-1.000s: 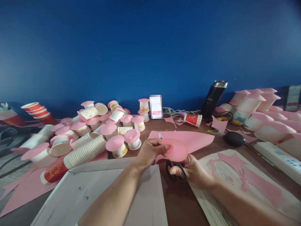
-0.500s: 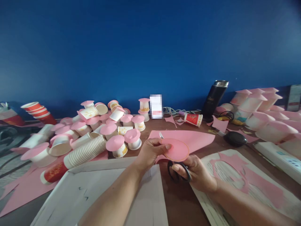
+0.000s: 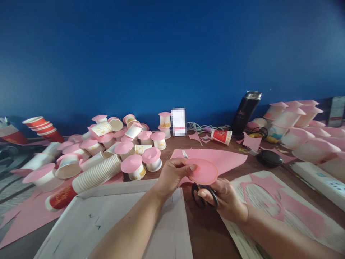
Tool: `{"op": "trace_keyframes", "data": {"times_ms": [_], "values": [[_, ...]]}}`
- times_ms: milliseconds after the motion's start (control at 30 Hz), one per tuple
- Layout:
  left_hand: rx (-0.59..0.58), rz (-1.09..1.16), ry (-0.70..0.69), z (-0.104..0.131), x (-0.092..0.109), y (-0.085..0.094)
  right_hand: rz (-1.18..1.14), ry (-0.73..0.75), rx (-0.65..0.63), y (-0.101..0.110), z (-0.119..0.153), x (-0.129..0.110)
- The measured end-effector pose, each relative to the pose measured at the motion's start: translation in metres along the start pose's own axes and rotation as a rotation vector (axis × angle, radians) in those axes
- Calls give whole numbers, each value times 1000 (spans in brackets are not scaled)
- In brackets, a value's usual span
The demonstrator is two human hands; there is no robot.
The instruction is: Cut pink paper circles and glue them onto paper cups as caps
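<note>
My left hand (image 3: 175, 174) pinches the left side of a pink paper disc (image 3: 203, 172) that has an orange outline. My right hand (image 3: 226, 198) is closed around the black handles of a pair of scissors (image 3: 206, 196), just below the disc. The scissor blades pass under the disc, and only a bit of metal shows at its upper left. Behind the disc, a larger pink sheet (image 3: 226, 159) lies on the brown table (image 3: 205, 230), its right part curved.
Paper cups with pink discs (image 3: 132, 164) crowd the left, near a long cup stack (image 3: 97, 174). At right are a black flask (image 3: 245, 111), a mouse (image 3: 269, 158), a power strip (image 3: 320, 180) and pink scraps (image 3: 302, 212). A white board (image 3: 107, 223) lies in front.
The pink disc has shifted very slightly to the right in my left hand's pinch. Both hands keep nearly the same place and hold.
</note>
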State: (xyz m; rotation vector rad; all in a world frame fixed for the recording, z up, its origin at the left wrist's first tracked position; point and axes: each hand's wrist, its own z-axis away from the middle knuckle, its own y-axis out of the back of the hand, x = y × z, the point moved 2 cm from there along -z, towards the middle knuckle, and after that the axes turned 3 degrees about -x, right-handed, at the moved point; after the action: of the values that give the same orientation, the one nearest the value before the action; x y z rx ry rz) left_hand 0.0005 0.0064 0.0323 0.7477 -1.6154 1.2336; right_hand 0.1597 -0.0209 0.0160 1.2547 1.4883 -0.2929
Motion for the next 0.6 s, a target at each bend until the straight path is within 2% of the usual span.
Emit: {"op": "trace_keyframes", "data": {"times_ms": [133,333,433,533,600], "values": [[-18,114,-19,1,0,-5,-208,-28,30,-5,1,4],[4,133,-88,1,1,-6,-479,-133,-223,-10,-8,-8],[30,142,-111,1,4,-3,-573,-203,-295,-10,-10,-7],[99,208,-169,0,12,5,-537,-274,-283,-9,-8,0],[157,261,-224,-1,20,11,-363,-294,-191,-7,-6,4]]}}
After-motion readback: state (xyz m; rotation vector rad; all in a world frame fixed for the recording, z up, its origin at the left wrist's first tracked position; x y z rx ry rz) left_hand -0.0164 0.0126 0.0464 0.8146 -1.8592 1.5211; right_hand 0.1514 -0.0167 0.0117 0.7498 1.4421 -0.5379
